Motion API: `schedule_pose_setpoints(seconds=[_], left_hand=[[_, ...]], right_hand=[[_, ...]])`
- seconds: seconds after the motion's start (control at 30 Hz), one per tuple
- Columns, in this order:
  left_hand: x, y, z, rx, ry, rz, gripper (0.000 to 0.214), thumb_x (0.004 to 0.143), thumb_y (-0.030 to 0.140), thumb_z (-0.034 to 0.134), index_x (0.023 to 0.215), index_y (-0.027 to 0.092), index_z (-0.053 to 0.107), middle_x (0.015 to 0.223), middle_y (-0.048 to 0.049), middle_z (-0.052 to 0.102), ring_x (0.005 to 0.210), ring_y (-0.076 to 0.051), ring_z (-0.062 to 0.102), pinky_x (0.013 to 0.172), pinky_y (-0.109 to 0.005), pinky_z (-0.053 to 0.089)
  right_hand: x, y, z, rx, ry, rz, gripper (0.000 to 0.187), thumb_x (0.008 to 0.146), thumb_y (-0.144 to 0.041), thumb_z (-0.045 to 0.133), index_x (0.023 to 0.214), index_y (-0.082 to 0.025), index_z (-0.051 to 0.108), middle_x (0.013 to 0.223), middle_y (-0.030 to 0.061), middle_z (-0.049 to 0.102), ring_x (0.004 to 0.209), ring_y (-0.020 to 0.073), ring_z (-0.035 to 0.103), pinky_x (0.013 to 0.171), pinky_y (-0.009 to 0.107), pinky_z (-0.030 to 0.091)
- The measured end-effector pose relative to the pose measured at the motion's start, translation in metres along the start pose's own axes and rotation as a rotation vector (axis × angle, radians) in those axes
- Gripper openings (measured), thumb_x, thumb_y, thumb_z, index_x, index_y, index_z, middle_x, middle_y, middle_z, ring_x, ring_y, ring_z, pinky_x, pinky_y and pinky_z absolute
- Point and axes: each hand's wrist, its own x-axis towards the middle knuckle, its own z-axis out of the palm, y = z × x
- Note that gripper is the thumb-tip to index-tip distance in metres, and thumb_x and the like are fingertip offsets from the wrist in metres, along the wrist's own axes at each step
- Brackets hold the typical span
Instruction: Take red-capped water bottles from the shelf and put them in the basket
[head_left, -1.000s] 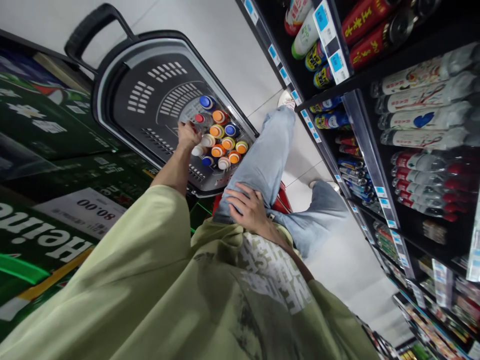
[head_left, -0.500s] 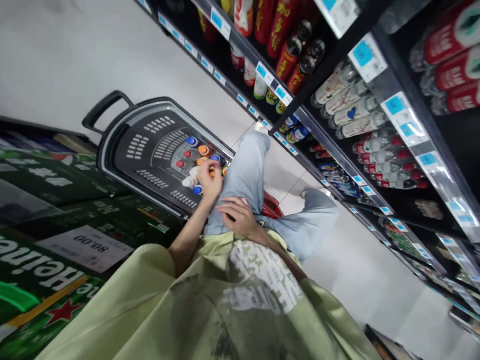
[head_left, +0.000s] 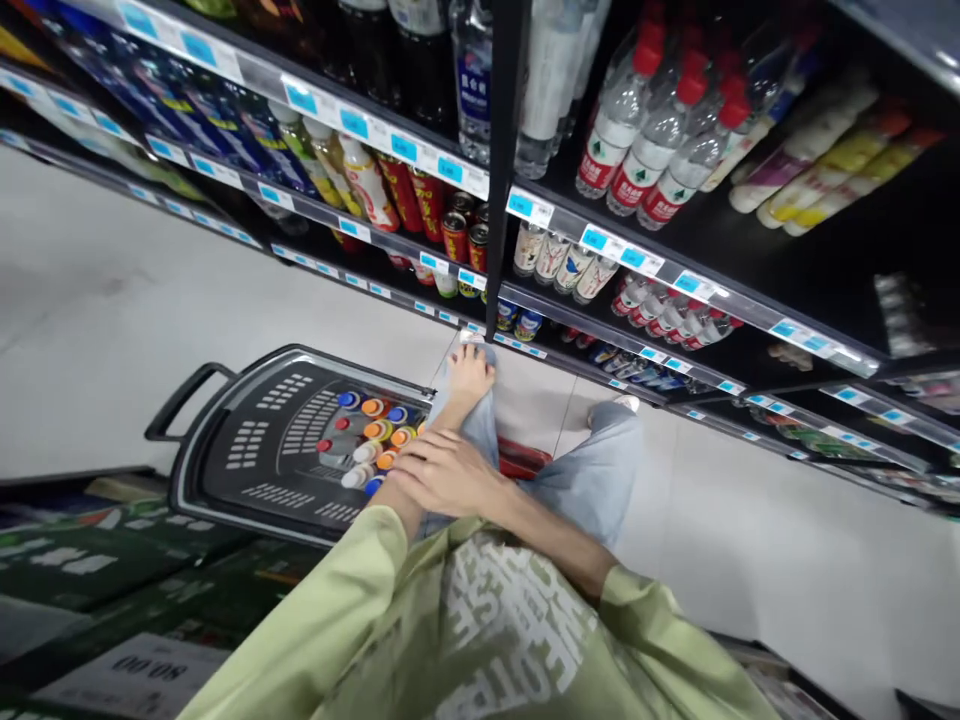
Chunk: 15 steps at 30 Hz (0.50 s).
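Observation:
My left hand (head_left: 470, 372) lies on my knee in pale jeans, fingers spread and nothing in them. Across my left forearm rests my right hand (head_left: 442, 472), its fingers laid flat over the arm and holding nothing. To the left of my leg is a dark grey shopping basket (head_left: 259, 405) with a black handle (head_left: 180, 400). Several bottles (head_left: 379, 430) with blue, orange, white and red caps stand in its right end. My arms and leg cover part of them.
Drink shelves (head_left: 390, 150) with price tags run across the far side, holding water bottles (head_left: 630, 150) and red cans (head_left: 454, 236). Stacked green cartons (head_left: 90, 560) stand at the lower left, with a price sign (head_left: 139, 675). Pale floor (head_left: 720, 500) shows at right.
My left hand has moved from above the bottles forward onto my knee. My right hand has shifted onto my left forearm. The view has turned and shows more of the shelves.

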Motion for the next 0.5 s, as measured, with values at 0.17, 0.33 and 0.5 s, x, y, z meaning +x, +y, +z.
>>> schedule_pose_setpoints(seconds=[0.17, 0.33, 0.5], left_hand=[[-0.002, 0.009, 0.0, 0.021, -0.004, 0.044, 0.039, 0.096, 0.022, 0.046, 0.12, 0.011, 0.074, 0.139, -0.0292, 0.064, 0.134, -0.048, 0.05, 0.107, -0.064, 0.036], [0.001, 0.005, 0.003, 0.062, -0.017, 0.036, 0.038, 0.096, 0.024, 0.047, 0.118, 0.011, 0.075, 0.135, -0.0278, 0.066, 0.133, -0.046, 0.05, 0.106, -0.063, 0.037], [0.008, -0.002, 0.007, 0.111, -0.017, 0.036, 0.04, 0.096, 0.026, 0.045, 0.117, 0.01, 0.075, 0.133, -0.0267, 0.067, 0.13, -0.045, 0.051, 0.101, -0.061, 0.039]], right_hand=[[-0.011, 0.015, -0.028, 0.057, -0.01, -0.096, 0.037, 0.114, -0.038, 0.048, 0.121, -0.014, 0.076, 0.126, 0.0088, 0.078, 0.119, 0.0182, 0.068, 0.111, 0.031, 0.049], [-0.008, 0.025, -0.045, 0.201, -0.035, -0.157, 0.035, 0.114, -0.038, 0.049, 0.123, -0.016, 0.075, 0.131, 0.0061, 0.077, 0.124, 0.0143, 0.067, 0.115, 0.025, 0.046], [0.009, 0.042, -0.049, 0.226, -0.102, -0.071, 0.022, 0.111, -0.031, 0.059, 0.118, -0.023, 0.078, 0.126, 0.0022, 0.078, 0.118, 0.0122, 0.07, 0.105, 0.023, 0.051]])
